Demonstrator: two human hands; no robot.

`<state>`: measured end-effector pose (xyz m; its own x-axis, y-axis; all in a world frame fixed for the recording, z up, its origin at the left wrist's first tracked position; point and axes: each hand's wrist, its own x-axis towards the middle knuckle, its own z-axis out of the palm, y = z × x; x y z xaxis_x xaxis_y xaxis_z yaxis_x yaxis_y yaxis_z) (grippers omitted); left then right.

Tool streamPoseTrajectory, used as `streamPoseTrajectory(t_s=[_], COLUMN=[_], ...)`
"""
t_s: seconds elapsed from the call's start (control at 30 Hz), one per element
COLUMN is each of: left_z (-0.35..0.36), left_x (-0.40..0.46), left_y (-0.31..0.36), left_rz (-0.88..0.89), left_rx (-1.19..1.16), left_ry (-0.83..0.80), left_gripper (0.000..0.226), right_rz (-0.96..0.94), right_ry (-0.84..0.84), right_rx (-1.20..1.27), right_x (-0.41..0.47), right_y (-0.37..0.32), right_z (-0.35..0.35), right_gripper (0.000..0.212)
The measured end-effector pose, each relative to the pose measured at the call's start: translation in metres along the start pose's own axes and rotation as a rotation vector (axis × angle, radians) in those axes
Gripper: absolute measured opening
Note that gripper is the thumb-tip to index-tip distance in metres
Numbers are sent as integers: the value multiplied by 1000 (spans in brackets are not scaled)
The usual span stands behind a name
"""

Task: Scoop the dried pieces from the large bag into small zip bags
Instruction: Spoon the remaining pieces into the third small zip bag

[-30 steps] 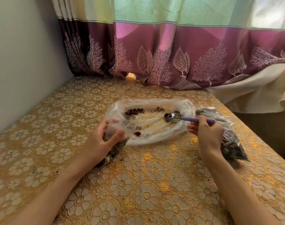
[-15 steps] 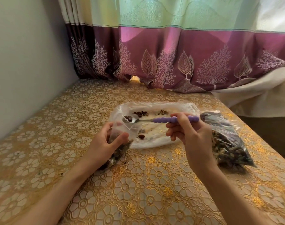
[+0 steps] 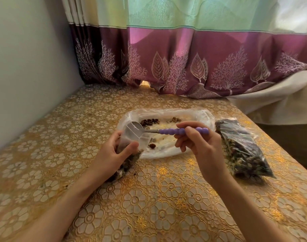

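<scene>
The large clear bag (image 3: 192,116) lies flat and open in the middle of the table, with a few dark dried pieces (image 3: 149,122) left in it. My left hand (image 3: 112,154) grips a small zip bag (image 3: 131,137) at its front left edge, mouth held up, dried pieces filling its lower part. My right hand (image 3: 198,142) pinches the purple beaded handle of a metal spoon (image 3: 180,131). The spoon's bowl is inside the small bag's mouth and is hidden by the plastic.
A filled, dark zip bag (image 3: 243,151) lies on the table right of my right hand. The gold floral tablecloth (image 3: 149,206) covers the table. A grey wall (image 3: 27,67) runs along the left, a purple curtain (image 3: 184,67) hangs behind, and the table edge falls off at right.
My right hand has carried the loaded spoon left from the large bag's right side to the small bag and put its bowl into the mouth. My left hand has kept hold of the small bag.
</scene>
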<state>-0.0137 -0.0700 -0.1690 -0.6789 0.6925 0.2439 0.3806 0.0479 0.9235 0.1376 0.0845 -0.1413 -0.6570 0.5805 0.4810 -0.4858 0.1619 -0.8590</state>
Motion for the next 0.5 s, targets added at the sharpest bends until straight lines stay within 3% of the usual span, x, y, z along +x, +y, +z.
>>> streamPoseTrajectory(t_s=[0.1,0.23,0.5], left_z=[-2,-3,-4], left_x=[0,1,2], left_y=[-3,-5,-7], left_rz=[-9,-4,-2], left_rx=[21,27,46], left_ry=[-8,-17,-14], left_gripper=[45,44,42], right_rz=[28,61,215], right_ry=[112,324,416], right_rx=[21,-163,-307], right_x=[7,21,50], right_y=[3,13,35], right_z=[-10,-30,-42], right_gripper=[21,31,41])
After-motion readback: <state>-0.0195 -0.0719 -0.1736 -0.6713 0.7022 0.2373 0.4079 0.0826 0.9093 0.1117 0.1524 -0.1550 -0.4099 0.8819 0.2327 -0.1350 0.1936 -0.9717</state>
